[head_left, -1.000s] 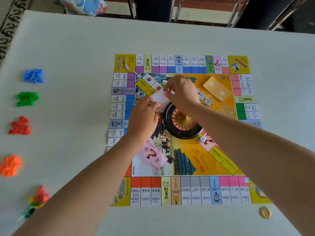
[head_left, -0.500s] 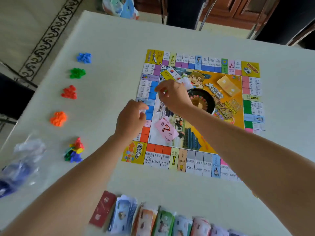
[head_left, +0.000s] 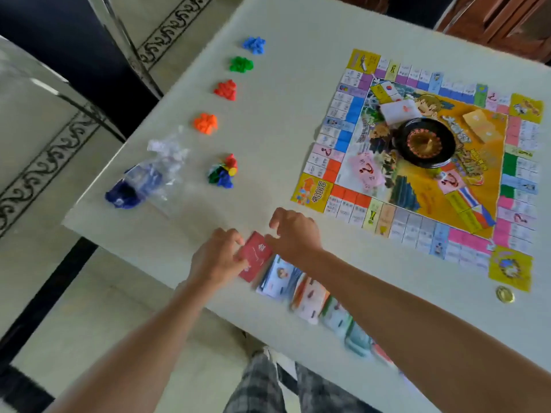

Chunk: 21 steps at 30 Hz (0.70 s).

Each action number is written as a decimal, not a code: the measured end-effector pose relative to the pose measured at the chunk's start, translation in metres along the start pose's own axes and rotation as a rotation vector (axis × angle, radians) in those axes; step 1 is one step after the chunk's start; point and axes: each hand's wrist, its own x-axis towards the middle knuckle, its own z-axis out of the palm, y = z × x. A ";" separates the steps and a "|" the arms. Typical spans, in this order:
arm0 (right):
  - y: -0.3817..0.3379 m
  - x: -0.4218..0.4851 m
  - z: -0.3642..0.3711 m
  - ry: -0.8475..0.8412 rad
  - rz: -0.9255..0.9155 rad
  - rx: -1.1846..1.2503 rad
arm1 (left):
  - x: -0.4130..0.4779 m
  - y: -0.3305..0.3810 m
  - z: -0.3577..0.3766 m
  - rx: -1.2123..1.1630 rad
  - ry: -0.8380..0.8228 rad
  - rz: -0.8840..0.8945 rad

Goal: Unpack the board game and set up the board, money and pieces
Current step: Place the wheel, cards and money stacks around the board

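Red card pack: lower centre of frame, on worktop, heading the row of money stacks. Board: upper right.
Left hand: fingers curled at the pack's edge; whether they grasp it, cannot tell.
Right hand: fingers spread, released.
Risk: the right forearm lies over the stacks and could sweep notes off the near edge.

Left hand, right hand — at red card
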 end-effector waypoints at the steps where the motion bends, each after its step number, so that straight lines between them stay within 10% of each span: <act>1: -0.005 -0.006 0.010 0.022 0.006 -0.072 | -0.008 -0.006 0.005 0.016 -0.018 -0.006; 21: -0.033 -0.016 0.053 0.138 0.105 -0.345 | -0.011 -0.018 0.029 -0.033 0.061 0.049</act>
